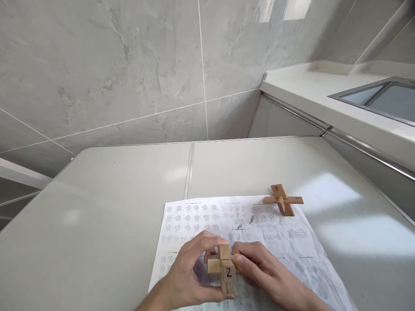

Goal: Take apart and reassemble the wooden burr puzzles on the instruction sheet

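Note:
Between my two hands is a wooden burr puzzle (223, 268) of interlocking pale blocks, one block end marked with a handwritten 2. My left hand (191, 270) grips it from the left, fingers on its top and thumb along its underside. From the right, my right hand (259, 265) pinches a block end, thumb over bent fingers. Under both hands lies a large printed sheet (191, 235) with rows of small puzzle drawings. At the sheet's far right corner rests a second wooden piece, a cross-shaped assembly (282, 200) with marks written on its ends.
The sheet lies on a pale folding table (113, 216) with a seam across it. Beyond stands a grey tiled wall (129, 65). To the right, a white counter (298, 88) holds a sink (385, 97). A white rail (24, 172) is at the left.

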The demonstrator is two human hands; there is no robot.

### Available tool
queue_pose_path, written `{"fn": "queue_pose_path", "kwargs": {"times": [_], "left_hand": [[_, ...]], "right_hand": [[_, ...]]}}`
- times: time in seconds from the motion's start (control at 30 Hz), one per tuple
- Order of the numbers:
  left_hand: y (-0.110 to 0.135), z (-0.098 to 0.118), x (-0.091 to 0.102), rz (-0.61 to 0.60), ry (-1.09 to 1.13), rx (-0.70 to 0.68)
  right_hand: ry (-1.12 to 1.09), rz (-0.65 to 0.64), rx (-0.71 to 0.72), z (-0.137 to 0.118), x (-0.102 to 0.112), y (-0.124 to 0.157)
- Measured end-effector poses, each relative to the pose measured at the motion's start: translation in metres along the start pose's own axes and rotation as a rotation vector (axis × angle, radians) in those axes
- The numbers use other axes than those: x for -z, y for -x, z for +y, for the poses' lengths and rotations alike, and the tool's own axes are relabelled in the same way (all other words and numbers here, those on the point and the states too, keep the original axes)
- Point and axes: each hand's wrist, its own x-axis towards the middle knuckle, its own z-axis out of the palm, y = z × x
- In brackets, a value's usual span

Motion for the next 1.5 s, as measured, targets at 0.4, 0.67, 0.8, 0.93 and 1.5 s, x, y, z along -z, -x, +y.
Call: {"fn": "queue_pose_path", "kwargs": {"times": [0.4,0.67,0.8,0.93,1.5], "left_hand": [[0.0,0.002,0.002,0.086,0.194,0.422],[-0.005,0.008,0.002,0.064,0.131,0.466],[-0.004,0.008,0.002,0.061,0.127,0.465],[-0.004,0.009,0.001,0.053,0.118,0.472],[-0.006,0.013,0.002,0.045,0.073,0.455]], "right_hand": [[-0.523,0.267,-0.184,0.011,0.0,-0.004],[-0.847,0.49,-0.289,0.017,0.022,-0.01],[-0.898,0.529,-0.316,0.017,0.029,-0.009],[-0.903,0.574,-0.287,0.019,0.032,-0.009],[-0.814,0.477,-0.266,0.011,0.02,-0.009]]}}
